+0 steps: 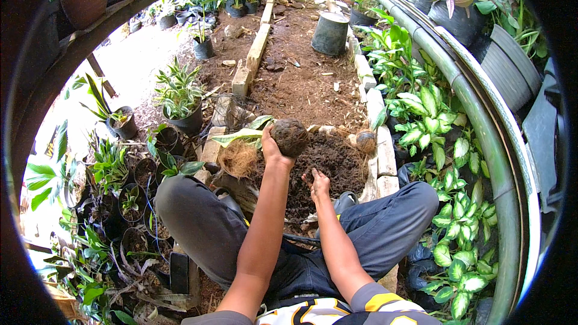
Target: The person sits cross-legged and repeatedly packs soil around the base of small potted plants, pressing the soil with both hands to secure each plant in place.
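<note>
The left hand cups a dark, round, crumbly soil ball from beneath above the dark soil heap, likely fragile; the right hand pinches loose soil.

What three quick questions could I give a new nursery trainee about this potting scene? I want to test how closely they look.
1. True or false: the left hand holds the round dark ball of soil and fibre above the pile of dark loose soil.
2. Which hand is down in the soil pile? A) right hand B) left hand
3. Fill in: the tuft of dry brown coconut fibre lies to the person's ____ of the soil pile.

Key: 1 true; 2 A; 3 left
</note>
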`<state>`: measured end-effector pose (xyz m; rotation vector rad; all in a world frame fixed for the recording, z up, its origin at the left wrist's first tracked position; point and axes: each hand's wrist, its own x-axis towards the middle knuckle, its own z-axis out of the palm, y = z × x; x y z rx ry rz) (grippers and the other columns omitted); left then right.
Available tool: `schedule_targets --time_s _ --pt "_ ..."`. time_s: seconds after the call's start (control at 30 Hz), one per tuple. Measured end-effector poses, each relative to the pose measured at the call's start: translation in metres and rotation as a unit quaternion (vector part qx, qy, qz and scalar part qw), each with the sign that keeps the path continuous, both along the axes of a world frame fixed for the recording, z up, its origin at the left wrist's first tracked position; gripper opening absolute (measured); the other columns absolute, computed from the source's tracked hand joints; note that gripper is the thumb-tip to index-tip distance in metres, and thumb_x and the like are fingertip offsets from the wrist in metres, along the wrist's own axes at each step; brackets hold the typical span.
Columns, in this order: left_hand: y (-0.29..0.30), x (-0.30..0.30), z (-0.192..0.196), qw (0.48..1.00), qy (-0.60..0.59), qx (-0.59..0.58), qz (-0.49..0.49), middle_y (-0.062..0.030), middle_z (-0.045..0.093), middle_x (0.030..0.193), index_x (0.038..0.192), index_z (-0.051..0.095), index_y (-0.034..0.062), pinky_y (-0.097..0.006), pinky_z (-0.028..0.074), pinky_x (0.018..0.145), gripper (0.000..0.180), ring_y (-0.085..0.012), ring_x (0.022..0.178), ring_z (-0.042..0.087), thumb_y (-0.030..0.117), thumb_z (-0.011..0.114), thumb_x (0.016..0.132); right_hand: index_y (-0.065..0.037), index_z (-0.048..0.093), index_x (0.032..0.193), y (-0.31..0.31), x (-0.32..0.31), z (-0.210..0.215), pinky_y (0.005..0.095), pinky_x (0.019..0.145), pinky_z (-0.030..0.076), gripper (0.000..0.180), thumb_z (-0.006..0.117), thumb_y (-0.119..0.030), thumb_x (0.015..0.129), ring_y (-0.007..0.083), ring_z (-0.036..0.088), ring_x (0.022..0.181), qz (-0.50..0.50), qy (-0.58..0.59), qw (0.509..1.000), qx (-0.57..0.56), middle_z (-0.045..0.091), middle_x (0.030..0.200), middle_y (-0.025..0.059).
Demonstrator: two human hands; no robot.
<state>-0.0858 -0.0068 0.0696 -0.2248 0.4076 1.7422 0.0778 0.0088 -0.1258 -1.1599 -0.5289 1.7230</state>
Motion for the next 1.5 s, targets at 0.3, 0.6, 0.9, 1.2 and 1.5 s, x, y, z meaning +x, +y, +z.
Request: schedule_targets --time_s 0.3,0.6,0.9,1.2,1.5 --pt "0.001 0.001 -0.001 0.999 0.023 -0.049 0.007 -0.0073 0.068 0.105 0.111 0.063 0.0139 -0.049 0.052 0.088 0.045 -0.0281 0.096 0.066 0.047 0.044 0.087 -0.006 0.055 0.114 -0.003 -0.001 0.034 0.041 0.083 0.059 0.02 0.056 -0.016 0.097 0.0264 0.065 0.093 0.055 0.187 0.981 0.008 0.064 0.105 0.0109" --pt "0.001 0.003 -0.002 0.997 0.028 -0.071 -0.007 -0.0079 0.065 0.113 0.116 0.061 0.0149 -0.05 0.051 0.09 0.047 -0.0283 0.101 0.064 0.049 0.044 0.087 -0.001 0.058 0.101 0.002 -0.001 0.043 0.0364 0.072 0.063 0.017 0.067 -0.008 0.088 0.0215 0.067 0.077 0.002 0.106 0.994 0.002 0.066 0.089 0.0108" --pt "-0.001 0.007 -0.002 0.997 0.027 -0.07 -0.013 -0.0075 0.067 0.11 0.113 0.062 0.0141 -0.049 0.051 0.09 0.045 -0.0281 0.1 0.065 0.046 0.044 0.088 -0.001 0.058 0.099 0.001 0.003 0.012 0.0365 0.072 0.062 0.015 0.067 -0.004 0.088 0.0218 0.067 0.079 -0.017 0.103 0.994 -0.037 0.066 0.089 0.0107" --pt "0.002 0.006 -0.006 0.997 0.029 -0.073 -0.005 -0.0068 0.068 0.105 0.108 0.064 0.0139 -0.047 0.053 0.088 0.042 -0.027 0.096 0.066 0.044 0.044 0.087 0.001 0.058 0.1 0.005 -0.001 0.018 0.0352 0.075 0.061 0.017 0.068 -0.002 0.086 0.0219 0.067 0.082 0.0 0.068 0.998 0.01 0.066 0.093 0.0114" --pt "0.0 0.007 -0.003 0.997 0.028 -0.072 -0.003 -0.0081 0.066 0.111 0.113 0.061 0.0135 -0.048 0.052 0.09 0.044 -0.0282 0.1 0.065 0.045 0.045 0.087 0.004 0.055 0.104 0.003 -0.001 0.025 0.0343 0.077 0.06 0.021 0.067 0.0 0.087 0.022 0.067 0.083 0.018 0.114 0.993 0.009 0.066 0.095 0.013"
